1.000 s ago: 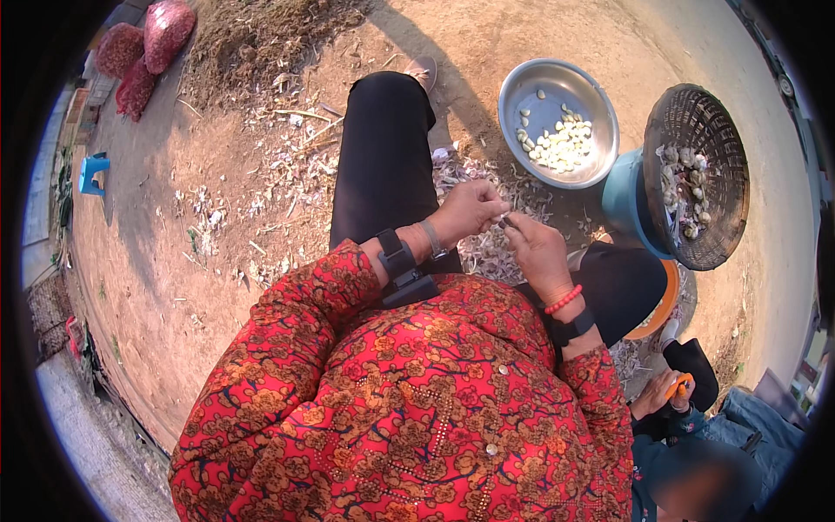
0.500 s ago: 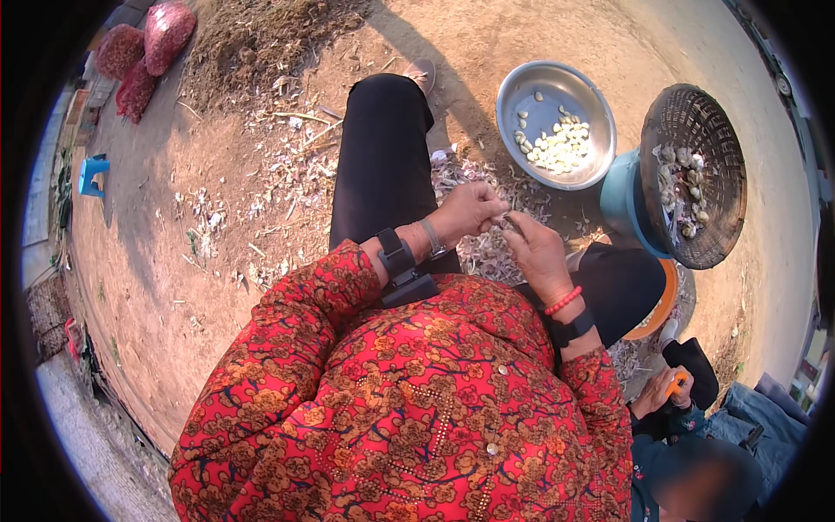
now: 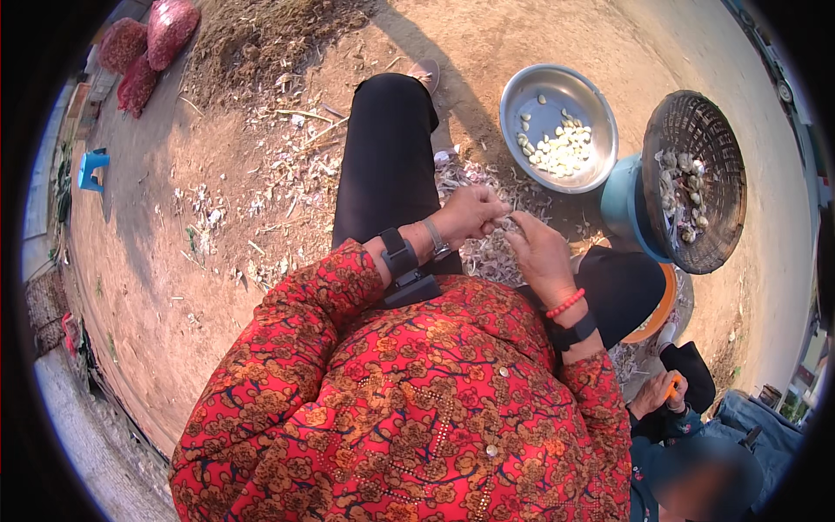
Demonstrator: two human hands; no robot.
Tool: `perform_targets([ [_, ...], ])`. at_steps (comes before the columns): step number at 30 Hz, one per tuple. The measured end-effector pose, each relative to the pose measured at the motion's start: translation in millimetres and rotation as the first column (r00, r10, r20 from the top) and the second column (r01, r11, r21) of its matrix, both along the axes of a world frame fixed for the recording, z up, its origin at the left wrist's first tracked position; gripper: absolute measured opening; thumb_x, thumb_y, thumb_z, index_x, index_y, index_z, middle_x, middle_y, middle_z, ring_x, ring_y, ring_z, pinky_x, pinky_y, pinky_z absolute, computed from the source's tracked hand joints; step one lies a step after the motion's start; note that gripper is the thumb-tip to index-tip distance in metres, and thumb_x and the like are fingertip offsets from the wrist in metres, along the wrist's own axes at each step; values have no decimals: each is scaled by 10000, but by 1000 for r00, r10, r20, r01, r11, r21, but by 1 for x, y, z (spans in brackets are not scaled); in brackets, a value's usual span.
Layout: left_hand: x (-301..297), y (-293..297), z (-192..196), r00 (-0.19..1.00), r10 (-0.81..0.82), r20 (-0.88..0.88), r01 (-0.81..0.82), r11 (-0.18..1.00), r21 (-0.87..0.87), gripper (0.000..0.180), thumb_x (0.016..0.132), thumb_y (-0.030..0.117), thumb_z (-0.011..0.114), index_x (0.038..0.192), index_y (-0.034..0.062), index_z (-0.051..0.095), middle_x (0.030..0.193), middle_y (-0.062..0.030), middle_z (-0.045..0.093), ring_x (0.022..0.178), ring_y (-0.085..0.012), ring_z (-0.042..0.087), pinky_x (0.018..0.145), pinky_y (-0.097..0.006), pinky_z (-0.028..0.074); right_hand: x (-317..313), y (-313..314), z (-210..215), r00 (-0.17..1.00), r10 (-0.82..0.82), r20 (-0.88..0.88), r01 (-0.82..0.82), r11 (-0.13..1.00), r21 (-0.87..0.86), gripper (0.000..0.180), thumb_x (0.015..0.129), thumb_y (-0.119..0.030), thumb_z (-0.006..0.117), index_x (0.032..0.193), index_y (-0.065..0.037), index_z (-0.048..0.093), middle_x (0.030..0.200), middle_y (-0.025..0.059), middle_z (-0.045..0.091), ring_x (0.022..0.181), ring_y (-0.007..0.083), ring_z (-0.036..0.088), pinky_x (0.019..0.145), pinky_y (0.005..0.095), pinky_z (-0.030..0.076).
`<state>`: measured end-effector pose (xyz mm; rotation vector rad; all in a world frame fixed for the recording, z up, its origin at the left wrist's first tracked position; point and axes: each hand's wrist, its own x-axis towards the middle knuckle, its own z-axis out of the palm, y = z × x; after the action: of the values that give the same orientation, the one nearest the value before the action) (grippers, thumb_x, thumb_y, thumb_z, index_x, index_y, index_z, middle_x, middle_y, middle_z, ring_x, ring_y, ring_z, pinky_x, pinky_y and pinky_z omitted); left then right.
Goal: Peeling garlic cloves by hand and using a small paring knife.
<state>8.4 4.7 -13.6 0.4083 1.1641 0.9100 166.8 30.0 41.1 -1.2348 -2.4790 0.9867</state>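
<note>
My left hand (image 3: 474,211) and my right hand (image 3: 541,252) meet over my lap, fingertips nearly touching. The left fingers are pinched together, and whatever lies in them is too small to make out. The right thumb and fingers are closed as well; a thin dark edge shows at their tips, but its kind cannot be told. Ahead to the right, a metal basin (image 3: 600,96) holds peeled garlic cloves (image 3: 561,150). Beside it, a woven basket (image 3: 718,130) with unpeeled garlic (image 3: 683,196) rests tilted on a blue-green bucket (image 3: 619,204).
Garlic skins (image 3: 487,257) litter the dirt ground below my hands. An orange tub (image 3: 663,313) stands past my right knee. At lower right sits another person (image 3: 696,461), holding an orange thing (image 3: 672,388). A blue stool (image 3: 92,170) and red mesh sacks (image 3: 170,33) are far left.
Both hands stay close together over my lap, with only slight finger movement. The whole view has shifted a little; basin and basket stand as before.
</note>
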Motion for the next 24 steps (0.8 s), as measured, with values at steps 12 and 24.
perform_targets([
  [12,0,-2,-5,986,-30,162,35,999,-27,133,845,148,563,767,58,504,627,-1,503,436,-59,406,349,-179,280,1,2,13,995,74,71,-73,997,-10,278,771,-128,573,1044,-77,552,950,137,583,851,335,556,708,377,457],
  [24,1,-4,-6,986,-26,166,35,998,-54,123,851,137,544,768,55,506,627,-4,498,437,-59,395,350,-180,269,0,4,12,979,149,141,-168,977,132,158,776,-130,549,925,-77,547,786,125,573,732,330,569,603,414,459],
])
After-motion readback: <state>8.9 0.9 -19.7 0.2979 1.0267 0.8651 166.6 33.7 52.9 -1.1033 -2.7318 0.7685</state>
